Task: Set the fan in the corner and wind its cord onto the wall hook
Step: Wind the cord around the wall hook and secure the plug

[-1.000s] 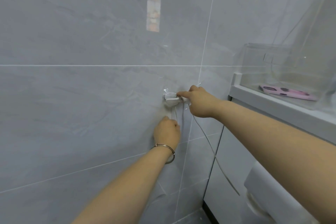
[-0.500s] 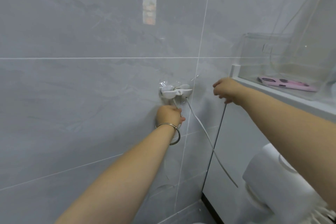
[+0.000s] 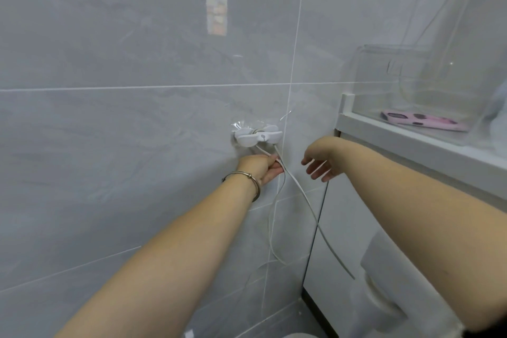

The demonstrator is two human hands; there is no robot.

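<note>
the glossy grey marbled wall tiles [image 3: 109,145] fill most of the view and meet a tall white cabinet [image 3: 356,214] on the right. its white tabletop [image 3: 411,145] carries a clear plastic box [image 3: 389,82] with a flat pink object [image 3: 422,123] inside. low on the right, against the cabinet front, sits a blurred white rounded body [image 3: 384,277]. it is probably the fan, though it is too smeared to be sure, and whether it stands in the corner cannot be told.

the thin white cord [image 3: 337,255] is caught on the hook and comes off it in two strands. one runs down and right towards that white body, the other sags in a loose loop along the wall. so the winding looks begun but far from finished, since most of the cord's length hangs free and needs more turns.

the left hand [image 3: 259,167] is just under the hook, its fingers [image 3: 274,171] curled round the cord where the strands leave it. the right hand [image 3: 319,164] hangs near the cord with its fingers [image 3: 312,166] spread and relaxed. it holds nothing and appears to touch nothing.

the small white butterfly-shaped plastic wall hook [image 3: 258,138] is stuck to the tile beside the grout line. a slim silver bangle [image 3: 248,175] circles the left wrist.
</note>
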